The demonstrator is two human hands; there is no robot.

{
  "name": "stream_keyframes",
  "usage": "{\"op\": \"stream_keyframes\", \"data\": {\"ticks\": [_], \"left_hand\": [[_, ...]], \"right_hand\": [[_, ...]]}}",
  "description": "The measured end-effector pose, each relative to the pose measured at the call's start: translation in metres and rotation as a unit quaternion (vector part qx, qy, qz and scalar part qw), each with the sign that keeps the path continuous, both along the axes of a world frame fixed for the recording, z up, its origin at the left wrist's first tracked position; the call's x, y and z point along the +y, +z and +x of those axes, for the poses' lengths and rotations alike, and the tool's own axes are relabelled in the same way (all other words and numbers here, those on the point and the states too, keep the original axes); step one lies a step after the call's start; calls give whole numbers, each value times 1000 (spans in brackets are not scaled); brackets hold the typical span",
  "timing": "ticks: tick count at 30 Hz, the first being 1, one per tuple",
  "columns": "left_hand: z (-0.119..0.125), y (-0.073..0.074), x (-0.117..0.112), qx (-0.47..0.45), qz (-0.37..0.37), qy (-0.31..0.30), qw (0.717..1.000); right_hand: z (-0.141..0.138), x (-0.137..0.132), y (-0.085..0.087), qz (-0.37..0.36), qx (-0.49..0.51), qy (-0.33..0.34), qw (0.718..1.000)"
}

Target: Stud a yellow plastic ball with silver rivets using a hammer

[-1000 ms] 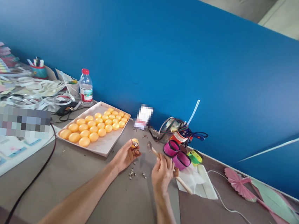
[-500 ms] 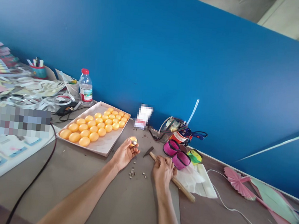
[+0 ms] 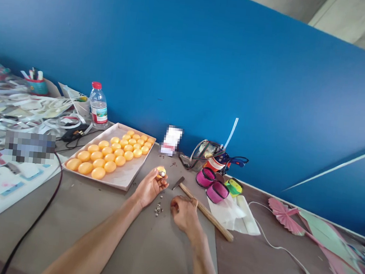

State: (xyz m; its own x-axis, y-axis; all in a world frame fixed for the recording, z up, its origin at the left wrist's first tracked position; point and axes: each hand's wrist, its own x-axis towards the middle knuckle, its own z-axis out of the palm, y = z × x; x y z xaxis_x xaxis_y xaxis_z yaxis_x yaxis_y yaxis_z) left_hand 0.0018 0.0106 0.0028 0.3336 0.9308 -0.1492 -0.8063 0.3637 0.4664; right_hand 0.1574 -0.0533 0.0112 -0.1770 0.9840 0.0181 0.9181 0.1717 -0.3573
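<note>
My left hand is closed around a small yellow ball with a metal piece on its top, held just above the table. Beside it, my right hand rests knuckles-up on the table with its fingers curled down; what they pinch is hidden. A scatter of small metal studs lies between the two hands. A wooden-handled hammer lies flat on the table just right of my right hand, its head pointing toward the ball. Neither hand touches it.
A shallow tray with several yellow balls sits left of my hands, a water bottle behind it. Pink tape rolls, a can of tools and white paper lie right. A black cable crosses the left.
My right hand has laid the hammer down on the table, let go of it and moved left to the metal studs. My left hand still holds the yellow ball.
</note>
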Motion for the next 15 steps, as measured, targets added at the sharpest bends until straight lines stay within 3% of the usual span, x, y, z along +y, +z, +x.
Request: {"op": "stream_keyframes", "data": {"ticks": [3, 10, 15], "left_hand": [[0, 0, -1, 6, 0, -4, 1000], [2, 1, -3, 17, 24, -20, 999], [1, 0, -3, 18, 35, -19, 999]], "right_hand": [[1, 1, -3, 9, 20, 4, 1000], [2, 11, -16, 142, 175, -25, 974], [6, 12, -21, 122, 120, -21, 985]]}}
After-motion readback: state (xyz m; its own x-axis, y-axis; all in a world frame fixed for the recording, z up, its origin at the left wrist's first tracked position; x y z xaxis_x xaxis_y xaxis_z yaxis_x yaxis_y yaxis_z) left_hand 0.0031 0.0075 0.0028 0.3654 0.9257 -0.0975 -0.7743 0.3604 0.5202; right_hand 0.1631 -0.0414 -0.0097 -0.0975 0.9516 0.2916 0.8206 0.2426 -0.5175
